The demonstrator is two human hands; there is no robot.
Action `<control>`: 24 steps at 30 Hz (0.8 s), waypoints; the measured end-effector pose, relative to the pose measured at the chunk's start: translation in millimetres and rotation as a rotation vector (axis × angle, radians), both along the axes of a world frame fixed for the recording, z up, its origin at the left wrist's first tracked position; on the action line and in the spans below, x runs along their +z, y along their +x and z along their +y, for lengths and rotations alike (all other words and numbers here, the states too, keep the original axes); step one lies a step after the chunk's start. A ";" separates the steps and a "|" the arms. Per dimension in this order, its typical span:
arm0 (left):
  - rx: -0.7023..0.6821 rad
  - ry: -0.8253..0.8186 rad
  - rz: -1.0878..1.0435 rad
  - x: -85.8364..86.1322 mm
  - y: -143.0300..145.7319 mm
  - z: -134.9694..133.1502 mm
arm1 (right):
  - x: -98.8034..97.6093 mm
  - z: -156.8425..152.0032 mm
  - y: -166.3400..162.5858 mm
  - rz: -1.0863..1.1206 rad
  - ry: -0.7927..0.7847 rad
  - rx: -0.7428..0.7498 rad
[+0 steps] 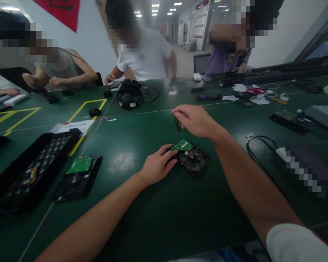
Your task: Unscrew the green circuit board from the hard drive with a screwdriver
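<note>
A hard drive [192,162] with a green circuit board [183,145] lies flat on the table in front of me. My left hand [158,163] grips its left corner, fingers over the board's edge and thumb at the side. Above the board, my right hand [195,120] is closed around the dark handle of a screwdriver [177,123] held upright. Its thin shaft points down at the board; whether the tip touches a screw is too small to tell.
To the left are another hard drive [78,176] and a long black tray [35,171]. A third drive [292,120] and a cable [258,140] lie on the right. Headgear with straps [129,94] sits further back. Several people sit across the green table [125,225].
</note>
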State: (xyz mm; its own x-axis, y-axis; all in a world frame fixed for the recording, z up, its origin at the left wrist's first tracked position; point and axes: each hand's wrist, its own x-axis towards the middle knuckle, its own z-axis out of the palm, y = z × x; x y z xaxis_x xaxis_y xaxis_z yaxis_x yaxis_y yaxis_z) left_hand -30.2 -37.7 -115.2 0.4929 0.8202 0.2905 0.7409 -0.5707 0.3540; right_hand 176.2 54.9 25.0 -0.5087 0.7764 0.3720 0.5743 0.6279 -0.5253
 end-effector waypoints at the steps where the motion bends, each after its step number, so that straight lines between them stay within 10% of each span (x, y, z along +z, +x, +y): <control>1: 0.002 0.000 0.000 0.2 0.1 -0.1 | -0.3 0.9 0.8 -0.010 0.025 -0.010; 24: 0.004 -0.019 0.011 1.0 0.5 -0.8 | -8.3 6.7 3.7 -0.073 0.144 0.025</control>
State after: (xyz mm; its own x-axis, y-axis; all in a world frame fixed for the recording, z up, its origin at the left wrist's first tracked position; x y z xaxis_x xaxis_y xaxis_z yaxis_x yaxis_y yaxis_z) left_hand -29.8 -38.5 -114.2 0.4931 0.8273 0.2691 0.7469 -0.5612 0.3566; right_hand 179.8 61.6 16.7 -0.5572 0.7043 0.4399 0.5907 0.7085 -0.3860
